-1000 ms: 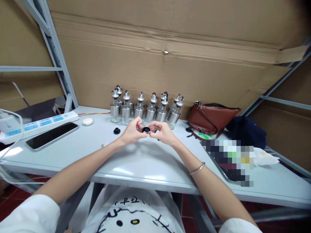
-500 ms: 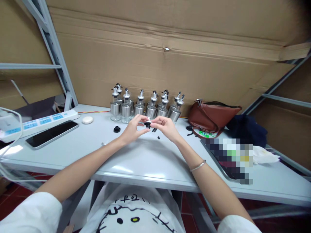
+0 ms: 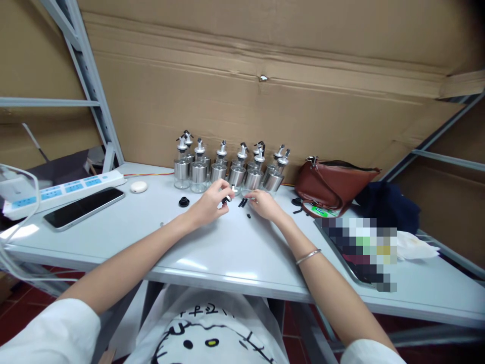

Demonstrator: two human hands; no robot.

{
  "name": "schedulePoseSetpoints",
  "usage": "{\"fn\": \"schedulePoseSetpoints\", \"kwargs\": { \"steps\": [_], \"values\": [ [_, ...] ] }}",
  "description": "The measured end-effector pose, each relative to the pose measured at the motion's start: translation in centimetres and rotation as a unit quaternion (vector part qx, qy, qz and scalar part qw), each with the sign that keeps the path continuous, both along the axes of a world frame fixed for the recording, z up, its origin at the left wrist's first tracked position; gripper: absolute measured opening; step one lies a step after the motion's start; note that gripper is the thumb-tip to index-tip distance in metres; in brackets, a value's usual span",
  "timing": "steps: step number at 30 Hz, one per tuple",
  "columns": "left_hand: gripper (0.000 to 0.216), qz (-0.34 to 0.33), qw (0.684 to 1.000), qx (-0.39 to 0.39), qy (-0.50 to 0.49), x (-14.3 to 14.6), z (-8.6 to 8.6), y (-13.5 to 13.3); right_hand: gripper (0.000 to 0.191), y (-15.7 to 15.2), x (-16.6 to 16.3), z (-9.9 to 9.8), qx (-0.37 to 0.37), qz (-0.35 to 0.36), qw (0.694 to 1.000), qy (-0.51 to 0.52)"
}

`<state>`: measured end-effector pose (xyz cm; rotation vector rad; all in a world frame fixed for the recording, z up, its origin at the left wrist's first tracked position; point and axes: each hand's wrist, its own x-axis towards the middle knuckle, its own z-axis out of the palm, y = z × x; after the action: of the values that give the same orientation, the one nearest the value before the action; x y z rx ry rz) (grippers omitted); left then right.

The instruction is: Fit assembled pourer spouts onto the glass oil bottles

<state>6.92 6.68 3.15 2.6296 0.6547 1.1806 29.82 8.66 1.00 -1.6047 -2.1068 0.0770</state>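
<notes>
My left hand [image 3: 210, 203] is closed around a black-and-silver pourer stopper [image 3: 226, 199], held just above the table and partly hidden by the fingers. My right hand [image 3: 264, 204] reaches down to the tabletop, fingers stretched out, with its tips at a pair of thin black strips [image 3: 242, 202]. A tiny black cap [image 3: 249, 216] lies just nearer to me than the strips. Left of my left hand, a round black stopper [image 3: 184, 201] rests on the table. Behind both hands stand several glass-and-steel oil bottles [image 3: 199, 171] fitted with pourer spouts.
To the left are a power strip [image 3: 62, 192], a phone [image 3: 84, 209] and a white round case [image 3: 138, 187]. A brown handbag [image 3: 333, 183], small black parts [image 3: 296, 201] and a dark flat tray-like item [image 3: 337, 250] lie right. Cardboard [image 3: 242, 101] walls the back.
My right hand has let go of the stopper and moved down and right to the black strips. The stopper stays in my left hand, now tilted.
</notes>
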Motion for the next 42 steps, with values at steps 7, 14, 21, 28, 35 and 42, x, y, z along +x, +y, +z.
{"fn": "schedulePoseSetpoints", "kwargs": {
  "steps": [7, 14, 21, 28, 35, 42],
  "values": [
    [0.025, 0.015, 1.000, -0.019, 0.017, 0.0, -0.2, 0.0, 0.028, 0.2, -0.1, -0.3, -0.024, 0.011, 0.999, -0.035],
    [0.024, 0.021, 0.999, -0.023, 0.033, 0.1, -0.1, -0.2, 0.017, -0.1, -0.2, 0.1, -0.041, 0.019, 0.999, 0.004],
    [0.032, 0.038, 0.995, -0.091, -0.008, 0.2, -0.4, 0.2, 0.010, -0.6, -0.8, 1.2, -0.045, 0.041, 0.986, 0.155],
    [0.039, 0.070, 0.979, -0.178, -0.065, 0.5, -1.0, 1.4, 0.020, -2.3, -2.7, 3.0, -0.125, 0.156, 0.898, 0.391],
    [0.033, 0.063, 0.971, -0.222, -0.066, 0.5, -0.6, 0.9, 0.020, -3.1, -2.9, 3.6, -0.194, 0.197, 0.810, 0.518],
    [0.039, 0.058, 0.965, -0.244, -0.072, 0.7, -0.3, 0.3, 0.022, -3.2, -2.4, 3.8, -0.263, 0.211, 0.772, 0.538]
  ]
}}
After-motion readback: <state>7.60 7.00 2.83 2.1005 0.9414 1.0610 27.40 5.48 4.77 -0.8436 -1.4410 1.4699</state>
